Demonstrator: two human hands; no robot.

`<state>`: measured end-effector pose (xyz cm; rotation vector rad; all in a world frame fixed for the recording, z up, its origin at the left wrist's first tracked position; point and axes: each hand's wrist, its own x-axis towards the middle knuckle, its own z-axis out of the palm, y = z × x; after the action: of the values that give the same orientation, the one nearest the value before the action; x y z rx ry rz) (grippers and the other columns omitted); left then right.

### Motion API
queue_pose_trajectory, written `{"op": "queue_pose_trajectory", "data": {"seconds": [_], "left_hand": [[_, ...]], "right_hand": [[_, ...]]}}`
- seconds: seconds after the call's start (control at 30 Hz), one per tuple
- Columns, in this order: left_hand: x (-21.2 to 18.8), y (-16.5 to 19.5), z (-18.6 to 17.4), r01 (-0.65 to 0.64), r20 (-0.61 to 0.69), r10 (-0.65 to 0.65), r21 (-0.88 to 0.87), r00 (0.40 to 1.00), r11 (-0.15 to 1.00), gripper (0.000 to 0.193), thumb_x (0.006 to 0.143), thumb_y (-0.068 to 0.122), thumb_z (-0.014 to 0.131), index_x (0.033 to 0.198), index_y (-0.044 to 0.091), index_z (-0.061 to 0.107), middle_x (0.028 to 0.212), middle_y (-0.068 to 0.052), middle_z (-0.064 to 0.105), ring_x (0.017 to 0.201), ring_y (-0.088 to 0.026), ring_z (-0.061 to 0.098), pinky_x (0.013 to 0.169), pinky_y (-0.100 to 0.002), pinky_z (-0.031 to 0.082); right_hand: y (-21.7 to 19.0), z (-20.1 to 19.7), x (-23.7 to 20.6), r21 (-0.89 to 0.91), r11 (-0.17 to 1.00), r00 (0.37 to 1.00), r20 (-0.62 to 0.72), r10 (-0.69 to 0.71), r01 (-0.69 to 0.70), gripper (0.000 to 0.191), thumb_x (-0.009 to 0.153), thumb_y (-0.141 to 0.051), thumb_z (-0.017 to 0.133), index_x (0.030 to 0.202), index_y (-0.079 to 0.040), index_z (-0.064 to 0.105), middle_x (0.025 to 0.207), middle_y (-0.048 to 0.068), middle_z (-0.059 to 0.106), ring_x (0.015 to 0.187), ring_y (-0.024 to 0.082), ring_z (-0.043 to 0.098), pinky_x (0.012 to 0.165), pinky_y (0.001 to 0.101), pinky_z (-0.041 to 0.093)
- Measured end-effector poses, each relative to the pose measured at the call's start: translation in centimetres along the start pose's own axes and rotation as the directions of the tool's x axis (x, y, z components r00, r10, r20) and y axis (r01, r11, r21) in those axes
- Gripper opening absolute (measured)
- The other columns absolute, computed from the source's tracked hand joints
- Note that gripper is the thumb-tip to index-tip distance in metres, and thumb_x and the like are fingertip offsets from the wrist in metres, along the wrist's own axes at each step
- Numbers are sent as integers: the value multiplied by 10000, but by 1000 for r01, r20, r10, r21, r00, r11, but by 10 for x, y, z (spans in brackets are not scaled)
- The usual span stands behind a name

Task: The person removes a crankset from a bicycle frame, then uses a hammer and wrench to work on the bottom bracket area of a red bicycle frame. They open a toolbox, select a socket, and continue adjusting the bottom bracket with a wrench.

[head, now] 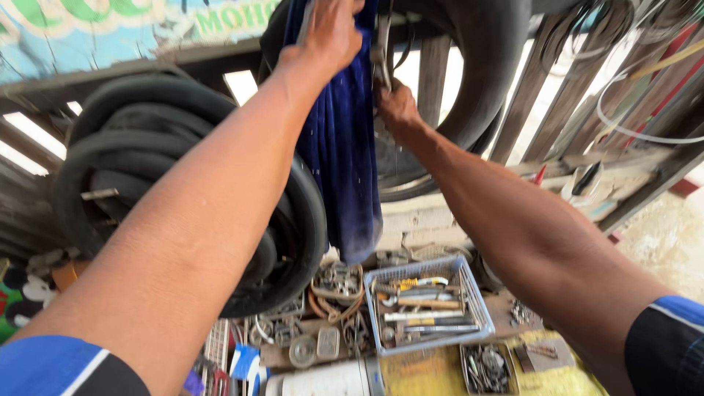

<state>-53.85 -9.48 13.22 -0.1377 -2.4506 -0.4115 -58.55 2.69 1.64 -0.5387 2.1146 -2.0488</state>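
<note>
Blue cloth (341,147), a long dark-blue fabric hanging in folds, is the thing in hand: it drops from the top edge of the view at twelve o'clock down to about the centre, its lower hem dusty and hanging free above the clutter.

Nearest the camera, at six o'clock, sits a pale blue plastic basket (469,293) full of pliers, wrenches and screwdrivers, with a small tray of metal bits (487,369) just beside it at five o'clock and loose chain parts and tins at seven o'clock. If the cloth slipped, it would land on these tools and could catch on them or drag small parts off the table (411,370).

Further out, at nine o'clock, a stack of black rubber inner tubes (154,147) hangs on the wooden wall; the left forearm crosses in front of it, and a jolt there could likely shake the tubes loose.

Farthest, the left hand (328,37) has its grip clamped on the cloth's upper part near the top edge. The right hand (398,108), at one o'clock, is closed around a thin metal piece (381,55) beside the cloth, with a black tyre (488,66) behind it. The fabric lies close to that metal piece, so it could probably snag or pinch there, and a hard tug might tear it.
</note>
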Motion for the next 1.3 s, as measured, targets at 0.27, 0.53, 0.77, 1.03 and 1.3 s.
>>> {"op": "queue_pose_trajectory", "data": {"seconds": [0.27, 0.53, 0.77, 1.03, 1.3], "left_hand": [[19, 9, -11, -9, 13, 9, 8, 1000, 1000, 977, 811, -144, 565, 1637, 240, 213, 1302, -88, 729, 1281, -358, 569, 1129, -422, 436], [19, 17, -21, 162, 146, -152, -52, 977, 985, 992, 833, -148, 520, 1647, 287, 158, 1395, -53, 645, 1361, -333, 553, 1223, -352, 394], [17, 18, -16, 154, 172, -162, 56, 972, 986, 937, 875, -97, 545, 1622, 291, 134, 1452, 34, 612, 1460, -341, 370, 1228, -467, 242], [26, 19, -22, 144, 152, -158, 95, 976, 985, 932, 867, -110, 556, 1625, 246, 146, 1406, -13, 644, 1395, -334, 459, 1222, -448, 292], [34, 26, -15, 215, 119, -233, 149, 965, 965, 914, 868, -18, 698, 1625, 224, 246, 1349, -251, 583, 1228, -378, 596, 1088, -404, 483]], "right_hand": [[-27, -9, -19, 43, 999, 1000, -11, -25, 26, 313, 1008, -388, 607, 1057, -87, 675, 662, 10, 501, 480, 94, 400, 400, 298, 285], [-40, -13, -34, -33, 997, 997, -21, -77, 76, 329, 1020, -347, 559, 963, -43, 674, 731, -1, 599, 643, 98, 514, 560, 309, 433], [-38, -20, -38, -40, 998, 998, -48, -49, 47, 359, 1030, -365, 550, 943, -39, 674, 721, 9, 564, 646, 104, 482, 569, 321, 406], [-37, -21, -29, 55, 994, 995, -37, -95, 97, 440, 1037, -458, 548, 836, -75, 630, 643, -9, 551, 547, 99, 502, 492, 314, 424], [-52, -32, -12, 5, 983, 975, -130, -179, 182, 441, 1035, -445, 563, 801, -79, 643, 633, -5, 551, 539, 86, 470, 486, 311, 387]]}}
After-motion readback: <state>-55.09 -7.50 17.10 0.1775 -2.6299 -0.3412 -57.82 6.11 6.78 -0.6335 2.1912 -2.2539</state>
